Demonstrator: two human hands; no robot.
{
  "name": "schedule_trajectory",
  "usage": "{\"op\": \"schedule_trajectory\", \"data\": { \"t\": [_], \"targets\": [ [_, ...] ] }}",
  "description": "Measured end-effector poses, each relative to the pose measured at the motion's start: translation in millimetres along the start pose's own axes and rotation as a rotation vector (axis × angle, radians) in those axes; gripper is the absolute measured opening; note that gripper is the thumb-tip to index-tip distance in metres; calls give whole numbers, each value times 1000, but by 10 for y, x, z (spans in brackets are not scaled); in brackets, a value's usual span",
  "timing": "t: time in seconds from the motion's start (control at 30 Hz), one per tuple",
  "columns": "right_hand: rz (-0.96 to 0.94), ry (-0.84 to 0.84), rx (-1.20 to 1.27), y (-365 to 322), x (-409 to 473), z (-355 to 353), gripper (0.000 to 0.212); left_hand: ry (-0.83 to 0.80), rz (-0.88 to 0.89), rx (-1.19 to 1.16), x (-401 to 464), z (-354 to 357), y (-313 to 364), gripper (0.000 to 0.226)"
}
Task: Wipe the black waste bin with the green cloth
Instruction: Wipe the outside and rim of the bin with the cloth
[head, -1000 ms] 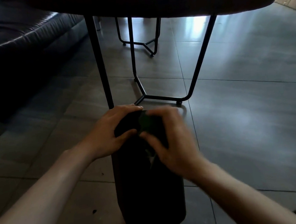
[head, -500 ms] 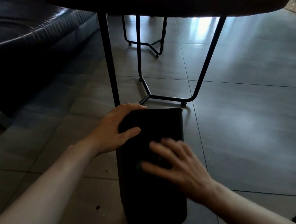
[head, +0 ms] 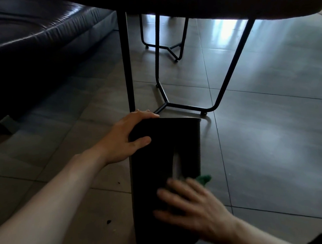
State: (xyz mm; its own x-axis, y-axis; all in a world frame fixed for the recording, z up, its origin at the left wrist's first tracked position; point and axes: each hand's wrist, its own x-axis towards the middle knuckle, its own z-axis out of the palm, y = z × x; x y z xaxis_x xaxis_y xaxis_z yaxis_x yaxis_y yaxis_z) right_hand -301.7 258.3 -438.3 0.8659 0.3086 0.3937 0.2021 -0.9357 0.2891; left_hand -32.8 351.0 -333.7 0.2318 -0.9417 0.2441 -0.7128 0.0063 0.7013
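The black waste bin (head: 156, 162) at lower centre is showing smooth matt plastic, the green cloth (head: 204, 179) is peeking out soft and nubbly, the floor tiles (head: 276, 129) are gleaming glossy, and the sofa (head: 28, 36) at upper left is shining like leather.

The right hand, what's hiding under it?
A green cloth: only a corner pokes out past the fingers of the right hand. The rest is covered, pressed onto the black bin. The left hand grips the bin's far end.
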Motion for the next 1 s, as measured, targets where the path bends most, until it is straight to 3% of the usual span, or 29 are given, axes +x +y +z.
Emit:
{"op": "schedule_trajectory", "data": {
  "t": [0.13, 0.17, 0.23, 0.37, 0.47, 0.53, 0.67, 0.7, 0.77, 0.87, 0.93, 1.0],
  "targets": [
    [608, 259, 93, 642, 709, -150, 45, -13, 32, -5, 17, 26, 7, 54],
    [670, 271, 96, 680, 784, -154, 44, -8, 43, -3, 16, 31, 2, 53],
    [543, 200, 31, 515, 660, -78, 51, -5, 36, -4, 11, 17, -18, 51],
    [-48, -76, -33, -122, -188, 73, 49, 1, -26, -10, -22, -35, -66, 55],
    [-160, -109, -62, -53, -298, 55, 42, 8, 32, -19, 0, 19, -33, 57],
    [9, 11, -21, 201, -44, -10, 44, 7, 37, -25, 25, 33, -18, 55],
    [721, 256, 108, 701, 595, -193, 56, -4, 54, -17, 45, 60, -10, 55],
    [799, 259, 113, 687, 683, -203, 57, 5, 59, -14, 54, 75, -3, 54],
    [726, 164, 70, 441, 655, -157, 65, 7, 33, -9, 63, 63, -14, 52],
    [352, -72, 98, -161, 186, -76, 78, -8, -32, 0, 29, -12, -79, 51],
    [95, -164, 43, -347, -142, -75, 60, -9, -34, 3, 12, -16, -86, 52],
    [-47, -140, 13, -230, -248, -124, 42, -7, -19, -1, 4, 2, -79, 54]
  ]
}}
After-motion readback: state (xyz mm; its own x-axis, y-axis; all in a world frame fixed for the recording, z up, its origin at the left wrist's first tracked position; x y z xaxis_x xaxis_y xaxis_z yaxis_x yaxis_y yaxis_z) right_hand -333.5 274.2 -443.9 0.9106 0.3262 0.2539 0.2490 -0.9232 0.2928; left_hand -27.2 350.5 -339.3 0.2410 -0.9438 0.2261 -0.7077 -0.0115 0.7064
